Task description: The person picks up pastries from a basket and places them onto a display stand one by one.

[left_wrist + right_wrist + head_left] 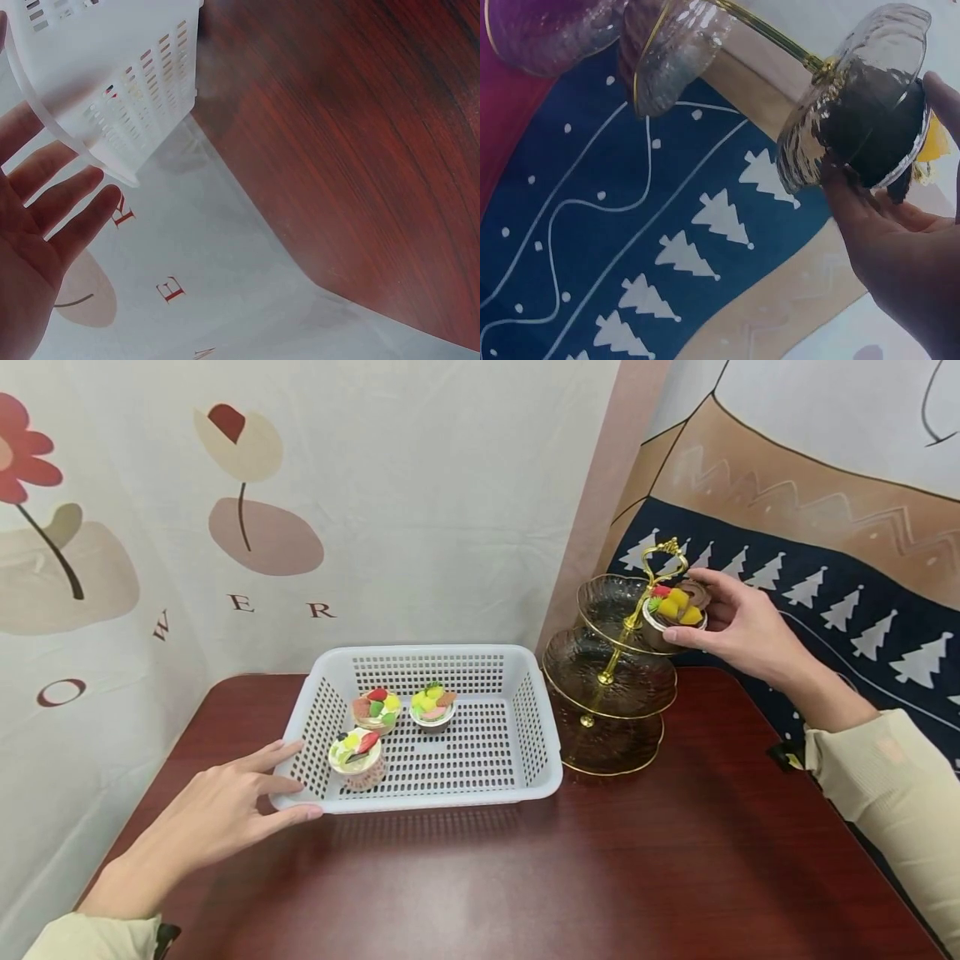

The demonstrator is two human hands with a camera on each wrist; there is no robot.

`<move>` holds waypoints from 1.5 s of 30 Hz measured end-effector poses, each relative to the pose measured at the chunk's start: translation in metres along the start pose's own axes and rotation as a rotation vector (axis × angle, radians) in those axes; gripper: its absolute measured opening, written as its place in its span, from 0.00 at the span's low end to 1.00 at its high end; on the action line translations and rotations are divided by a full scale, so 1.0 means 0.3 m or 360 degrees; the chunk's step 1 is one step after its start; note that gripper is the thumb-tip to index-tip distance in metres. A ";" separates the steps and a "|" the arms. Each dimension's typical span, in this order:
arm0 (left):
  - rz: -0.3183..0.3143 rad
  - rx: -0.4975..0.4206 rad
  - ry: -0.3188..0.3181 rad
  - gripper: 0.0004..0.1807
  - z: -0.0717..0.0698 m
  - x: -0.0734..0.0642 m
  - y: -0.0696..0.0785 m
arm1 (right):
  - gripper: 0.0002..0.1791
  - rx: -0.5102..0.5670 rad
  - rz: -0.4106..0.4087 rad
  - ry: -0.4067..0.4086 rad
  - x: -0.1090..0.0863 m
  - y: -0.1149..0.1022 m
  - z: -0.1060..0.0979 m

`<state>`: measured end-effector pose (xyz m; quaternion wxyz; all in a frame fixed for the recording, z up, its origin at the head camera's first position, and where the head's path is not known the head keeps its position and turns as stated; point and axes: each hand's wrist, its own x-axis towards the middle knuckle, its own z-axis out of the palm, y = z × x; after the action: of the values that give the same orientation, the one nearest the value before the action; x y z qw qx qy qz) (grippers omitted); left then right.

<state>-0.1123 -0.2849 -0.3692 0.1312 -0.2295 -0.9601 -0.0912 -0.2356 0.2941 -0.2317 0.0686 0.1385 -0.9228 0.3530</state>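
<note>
In the head view my right hand (757, 631) grips a toy cupcake (675, 607) with yellow, red and green fruit pieces and a brown swirl on top. The cupcake is at the top tier of a three-tier stand (609, 681) of tinted plates with gold rims. From below, the right wrist view has its dark base (877, 124) showing through the clear plate. My left hand (213, 810) has its fingers spread, fingertips touching the left rim of a white plastic basket (480, 797). Three cupcakes sit in the basket's left half: one cream-topped (357, 758), two behind it (377, 708) (432, 703).
The basket and the stand are side by side on a dark red wooden table (600, 868), near its back edge. Behind the table hangs a pale curtain (420, 510) with flower prints. A dark blue cloth (847, 602) with white trees hangs at the right.
</note>
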 end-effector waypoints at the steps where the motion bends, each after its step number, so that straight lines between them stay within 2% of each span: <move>1: 0.0000 -0.0002 -0.0006 0.23 0.000 -0.001 0.000 | 0.49 -0.0007 0.0001 -0.0003 0.001 -0.003 -0.002; 5: -0.0004 -0.0011 -0.0017 0.23 -0.002 -0.004 0.003 | 0.52 -0.0045 -0.0032 0.0067 0.000 -0.022 -0.005; 9: -0.0015 -0.0008 -0.0017 0.24 -0.008 -0.004 0.005 | 0.51 0.0045 -0.0161 0.0294 0.011 -0.064 0.008; 13: -0.0027 -0.0013 -0.0025 0.24 -0.011 -0.002 0.006 | 0.47 0.0223 -0.0390 0.0492 0.028 -0.177 0.045; 16: -0.0023 -0.0023 -0.0026 0.24 -0.009 0.002 0.009 | 0.45 0.0290 -0.0537 0.0490 0.029 -0.282 0.081; 19: -0.0017 -0.0022 -0.0028 0.24 -0.005 0.005 0.009 | 0.46 0.0288 -0.0621 0.0423 0.050 -0.339 0.129; 24: -0.0020 -0.0012 -0.0019 0.24 -0.005 0.001 0.009 | 0.50 0.0224 -0.0671 0.0264 0.128 -0.341 0.252; 29: -0.0016 -0.0007 -0.0003 0.23 -0.005 0.000 0.010 | 0.53 0.0249 -0.0645 -0.0019 0.163 -0.358 0.389; 33: -0.0014 -0.0005 -0.0008 0.23 -0.009 -0.001 0.008 | 0.53 0.0343 -0.0574 -0.0278 0.194 -0.376 0.482; 36: -0.0012 -0.0002 -0.0016 0.23 -0.010 -0.002 0.007 | 0.51 0.0417 -0.0496 -0.0414 0.219 -0.386 0.536; 45: -0.0014 -0.0015 -0.0058 0.24 -0.016 0.007 0.005 | 0.46 0.0693 -0.0269 -0.0530 0.260 -0.386 0.675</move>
<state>-0.1125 -0.2839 -0.3640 0.1123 -0.2276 -0.9629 -0.0920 -0.2806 0.0597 -0.2912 -0.0860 0.2826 -0.8089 0.5083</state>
